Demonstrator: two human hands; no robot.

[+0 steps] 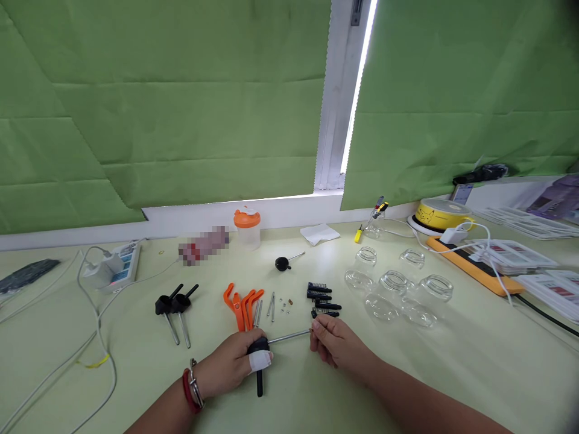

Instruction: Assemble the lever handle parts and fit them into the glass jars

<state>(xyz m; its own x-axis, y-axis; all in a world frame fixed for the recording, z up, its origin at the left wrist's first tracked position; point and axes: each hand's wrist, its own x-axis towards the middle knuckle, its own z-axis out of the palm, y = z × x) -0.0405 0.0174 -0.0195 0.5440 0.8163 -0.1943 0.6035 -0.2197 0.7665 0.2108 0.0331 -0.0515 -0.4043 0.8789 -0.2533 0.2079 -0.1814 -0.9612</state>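
Observation:
My left hand [242, 360], with a white wrap on its thumb, is closed around a black plastic cap with a metal rod [289, 336]. A slim black stem sticks out below that hand. At the rod's far tip my right hand [332, 340] pinches with thumb and forefinger; a tiny brownish bit shows there, too small to name. Beyond the left hand lie orange plastic levers [242, 307] and thin metal pins [271, 306]. Tiny metal bits [284, 306] are scattered beside them. Several black plungers with springs [322, 295] lie just past the right hand.
Two similar black caps with rods [174, 307] lie left, another [283, 263] farther back. Clear glass jars [393, 292] stand right, near an orange power strip [474, 265]. An orange-lidded cup [247, 229], paper [319, 234] and screwdrivers [373, 217] are at the back; cables [97, 325] run left.

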